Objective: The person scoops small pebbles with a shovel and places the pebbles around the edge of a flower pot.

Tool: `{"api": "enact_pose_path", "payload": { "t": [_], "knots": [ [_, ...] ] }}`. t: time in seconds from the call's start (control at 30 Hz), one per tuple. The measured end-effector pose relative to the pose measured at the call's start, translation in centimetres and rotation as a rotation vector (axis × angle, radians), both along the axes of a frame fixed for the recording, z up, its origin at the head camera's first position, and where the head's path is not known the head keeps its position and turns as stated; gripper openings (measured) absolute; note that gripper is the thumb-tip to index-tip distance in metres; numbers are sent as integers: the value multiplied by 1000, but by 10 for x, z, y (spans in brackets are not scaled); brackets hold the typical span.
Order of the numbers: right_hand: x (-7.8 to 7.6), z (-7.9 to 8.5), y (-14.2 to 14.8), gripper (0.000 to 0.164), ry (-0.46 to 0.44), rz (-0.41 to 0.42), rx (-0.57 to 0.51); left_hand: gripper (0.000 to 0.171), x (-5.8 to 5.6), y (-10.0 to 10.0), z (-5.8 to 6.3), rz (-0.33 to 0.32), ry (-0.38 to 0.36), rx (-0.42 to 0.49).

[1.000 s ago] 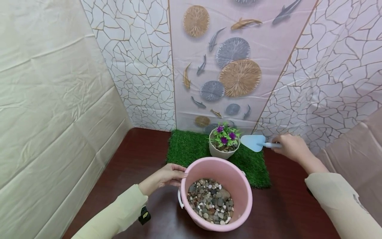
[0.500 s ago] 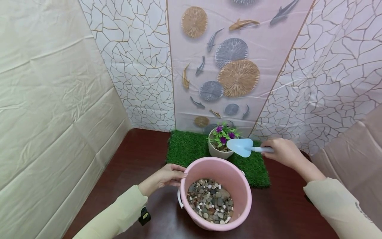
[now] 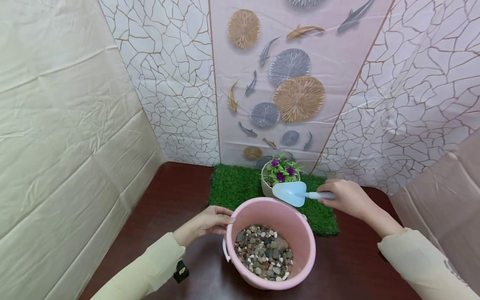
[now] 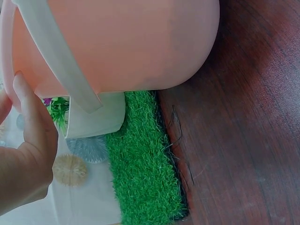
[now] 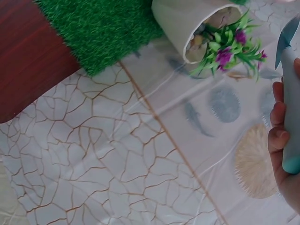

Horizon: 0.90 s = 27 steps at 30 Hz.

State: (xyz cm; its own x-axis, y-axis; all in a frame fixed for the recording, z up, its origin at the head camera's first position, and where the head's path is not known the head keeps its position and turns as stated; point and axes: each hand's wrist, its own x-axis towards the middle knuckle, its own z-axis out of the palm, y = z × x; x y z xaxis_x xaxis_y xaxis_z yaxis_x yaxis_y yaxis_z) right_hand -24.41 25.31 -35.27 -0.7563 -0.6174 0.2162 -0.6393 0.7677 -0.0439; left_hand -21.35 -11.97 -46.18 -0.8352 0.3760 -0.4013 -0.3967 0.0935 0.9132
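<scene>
My left hand [image 3: 208,220] pinches the left rim of a pink bucket [image 3: 296,231] between thumb and fingers. Pebbles [image 3: 264,252] of mixed colours cover the bucket's bottom. A light blue hand trowel [image 3: 289,193] is in my right hand [image 3: 346,198], whose fingers curl round the grey handle. The trowel's blade points left, above the bucket's far rim, and no stones show on it. Behind the blade, partly hidden by it, stands a white pot [image 3: 266,189] with a purple-flowered plant [image 3: 279,168]. In the right wrist view, stones are visible inside the pot.
The pot stands on a mat of artificial grass [image 3: 236,185] at the back of a dark red wooden table [image 3: 176,204]. Patterned cloth [image 3: 180,83] hangs behind it. The bucket's white handle [image 4: 61,61] hangs down its left side.
My right hand has brought the trowel left and down, from right of the pot to in front of it near the bucket's far rim. My left hand stays on the rim.
</scene>
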Motion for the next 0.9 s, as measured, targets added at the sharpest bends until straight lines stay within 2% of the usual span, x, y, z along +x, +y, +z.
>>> {"api": "enact_pose_path", "payload": {
  "t": [0.37,0.9],
  "knots": [
    [14,-8,-24,15,32,103,34,44,-1,0,0,3,-8,6],
    [22,-36,-46,15,-37,211,97,44,-2,-1,-1,1,-9,2]
  ]
}}
